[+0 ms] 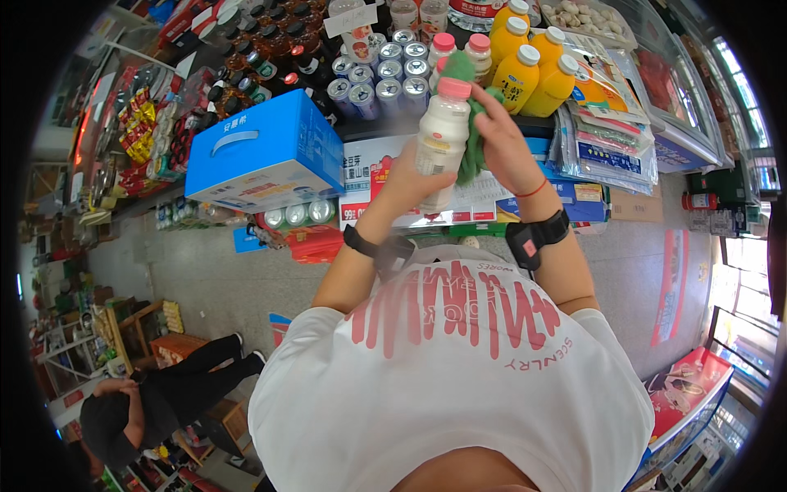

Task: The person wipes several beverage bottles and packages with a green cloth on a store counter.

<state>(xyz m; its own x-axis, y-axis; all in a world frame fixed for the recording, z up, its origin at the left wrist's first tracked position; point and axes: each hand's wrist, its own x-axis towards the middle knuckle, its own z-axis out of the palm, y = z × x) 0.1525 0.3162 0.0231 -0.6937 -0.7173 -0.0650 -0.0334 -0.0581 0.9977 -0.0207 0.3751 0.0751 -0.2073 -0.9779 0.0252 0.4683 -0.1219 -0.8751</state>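
Note:
My left hand (411, 178) is closed around a white plastic bottle with a pink cap (440, 138), held upright above the counter's front edge. With my right hand (507, 144) I hold a green cloth (472, 150) against the bottle's right side; part of the cloth shows above the cap. More pink-capped bottles (478, 55) stand just behind. Silvery drink cans (389, 92) are grouped behind and to the left, and yellow bottles with white caps (518, 77) behind and to the right. Some of the right fingers are hidden by the cloth.
A blue carton with a handle (264, 154) stands at the left, before dark bottles (264, 67). Plastic-wrapped packets (605, 147) are stacked at the right, near a tray of garlic (584, 18). Another person in dark clothes (147, 406) is at the lower left.

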